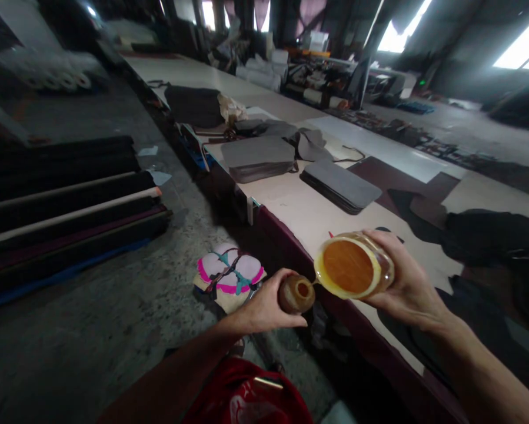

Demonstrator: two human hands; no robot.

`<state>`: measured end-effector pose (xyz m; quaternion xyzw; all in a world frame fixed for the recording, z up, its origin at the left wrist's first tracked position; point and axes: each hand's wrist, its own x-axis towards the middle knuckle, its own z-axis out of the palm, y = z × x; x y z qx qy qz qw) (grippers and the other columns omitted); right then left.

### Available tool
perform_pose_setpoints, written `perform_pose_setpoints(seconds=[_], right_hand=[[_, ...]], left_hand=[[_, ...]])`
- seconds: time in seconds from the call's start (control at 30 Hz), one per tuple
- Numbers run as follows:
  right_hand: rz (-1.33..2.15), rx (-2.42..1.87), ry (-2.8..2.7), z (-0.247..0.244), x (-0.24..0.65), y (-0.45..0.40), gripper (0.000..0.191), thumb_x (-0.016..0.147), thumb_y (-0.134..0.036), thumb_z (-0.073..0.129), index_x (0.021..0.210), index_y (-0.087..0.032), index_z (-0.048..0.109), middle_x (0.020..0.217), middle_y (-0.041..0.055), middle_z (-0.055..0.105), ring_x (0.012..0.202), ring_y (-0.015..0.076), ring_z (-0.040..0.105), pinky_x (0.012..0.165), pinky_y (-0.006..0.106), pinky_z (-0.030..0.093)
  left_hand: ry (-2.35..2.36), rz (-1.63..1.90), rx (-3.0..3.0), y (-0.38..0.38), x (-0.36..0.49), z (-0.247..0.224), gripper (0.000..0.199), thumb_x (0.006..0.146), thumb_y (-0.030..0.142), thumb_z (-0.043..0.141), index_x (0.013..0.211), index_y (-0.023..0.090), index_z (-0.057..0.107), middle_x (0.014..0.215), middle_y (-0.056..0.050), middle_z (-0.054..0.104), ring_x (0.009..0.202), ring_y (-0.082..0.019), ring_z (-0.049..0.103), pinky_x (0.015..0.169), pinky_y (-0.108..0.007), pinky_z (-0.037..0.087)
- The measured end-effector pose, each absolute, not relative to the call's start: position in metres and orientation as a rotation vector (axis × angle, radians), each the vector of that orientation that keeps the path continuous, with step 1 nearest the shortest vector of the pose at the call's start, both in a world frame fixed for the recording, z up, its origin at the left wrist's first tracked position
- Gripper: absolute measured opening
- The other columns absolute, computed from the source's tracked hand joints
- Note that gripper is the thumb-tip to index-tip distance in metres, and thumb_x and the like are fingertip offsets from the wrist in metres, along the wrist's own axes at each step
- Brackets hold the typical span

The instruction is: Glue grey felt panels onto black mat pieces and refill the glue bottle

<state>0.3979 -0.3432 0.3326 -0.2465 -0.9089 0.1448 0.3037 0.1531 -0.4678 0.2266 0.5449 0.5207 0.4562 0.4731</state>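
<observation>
My left hand [268, 303] is wrapped round a small brownish bottle [296, 294] with a round open mouth facing up toward me. In my right hand [405, 282] is a wide-mouthed clear jar [355, 265] of amber liquid, tilted to the left. The jar's yellowed rim comes close to the bottle's mouth. Between them a thin yellowish strand or drip shows at the rim; whether liquid is flowing into the bottle I cannot tell. Both containers are held beside the table's near edge, above the floor.
On the long pale table [286, 203] lie a stack of grey sheets [258, 156], a second grey stack [340, 184] and dark material pieces [480, 235]. A cushioned seat [231, 271] stands on the floor. Dark fabric rolls [70, 218] lie at left.
</observation>
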Motion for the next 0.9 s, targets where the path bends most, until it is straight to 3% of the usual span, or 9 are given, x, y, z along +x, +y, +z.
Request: perform_pose_setpoints(seconds=[0.9], right_hand=[[0.365, -0.637, -2.419, 0.3330, 0.3973, -0.3440, 0.091, 0.076, -0.045, 0.084, 0.152, -0.028, 0.037, 0.139, 0.0142, 0.053, 0.126, 0.0385, 0.055, 0.105, 0.052, 0.050]], left_hand=[[1.294, 1.093, 1.322, -0.4684, 0.1521, 0.2226, 0.085, 0.054, 0.024, 0.095, 0.126, 0.022, 0.051, 0.127, -0.008, 0.064, 0.118, -0.029, 0.061, 0.105, -0.042, 0.047]])
